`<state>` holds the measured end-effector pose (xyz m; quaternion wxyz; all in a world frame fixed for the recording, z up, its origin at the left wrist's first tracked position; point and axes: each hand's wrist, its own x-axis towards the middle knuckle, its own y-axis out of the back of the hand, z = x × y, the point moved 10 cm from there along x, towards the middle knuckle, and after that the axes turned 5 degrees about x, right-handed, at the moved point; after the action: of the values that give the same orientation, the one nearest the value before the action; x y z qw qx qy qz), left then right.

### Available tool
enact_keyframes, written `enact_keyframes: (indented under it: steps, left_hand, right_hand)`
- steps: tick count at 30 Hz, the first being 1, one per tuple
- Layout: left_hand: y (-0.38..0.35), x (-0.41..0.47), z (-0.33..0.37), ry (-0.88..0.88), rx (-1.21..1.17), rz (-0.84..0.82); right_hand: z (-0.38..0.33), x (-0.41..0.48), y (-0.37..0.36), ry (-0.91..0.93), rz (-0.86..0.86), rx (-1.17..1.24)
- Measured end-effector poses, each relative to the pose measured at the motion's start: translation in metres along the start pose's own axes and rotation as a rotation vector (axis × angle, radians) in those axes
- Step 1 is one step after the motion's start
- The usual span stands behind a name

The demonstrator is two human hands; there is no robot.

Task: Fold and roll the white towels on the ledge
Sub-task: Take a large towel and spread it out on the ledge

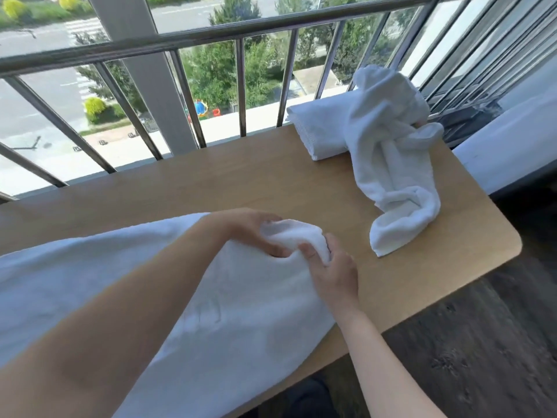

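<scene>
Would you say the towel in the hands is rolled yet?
Mostly spread: the towel lies flat on the ledge; left hand and right hand curl only its end.

Bright window daylight, perhaps slight blur

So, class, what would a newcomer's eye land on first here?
The left grip and right grip pinch the bunched end of a big towel spread across the near ledge. At the back right, a crumpled towel drapes over a folded towel by the railing.
</scene>
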<state>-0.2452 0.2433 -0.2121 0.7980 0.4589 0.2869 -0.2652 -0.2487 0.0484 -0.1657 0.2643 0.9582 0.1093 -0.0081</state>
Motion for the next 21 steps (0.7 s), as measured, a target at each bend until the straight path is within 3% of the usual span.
enact_keyframes:
  steps: [4,8,11,16,21]
  left_hand:
    - [-0.007,0.016,0.014,0.005,0.127,-0.147]
    - [-0.024,0.03,0.02,-0.039,0.163,-0.209]
    - [-0.024,0.04,0.036,-0.112,0.176,-0.189]
    - [-0.017,0.054,0.036,-0.099,-0.042,-0.167]
    - [-0.005,0.064,0.042,-0.103,0.079,-0.137]
  right_hand:
    - [0.015,-0.016,0.017,-0.038,0.083,-0.078]
    - [0.036,-0.015,0.015,-0.119,-0.02,-0.087]
    - [0.047,-0.007,0.008,-0.197,-0.137,0.048]
    - [0.049,0.007,0.004,-0.248,-0.251,0.329]
    - [0.057,0.013,-0.003,-0.285,-0.263,0.425]
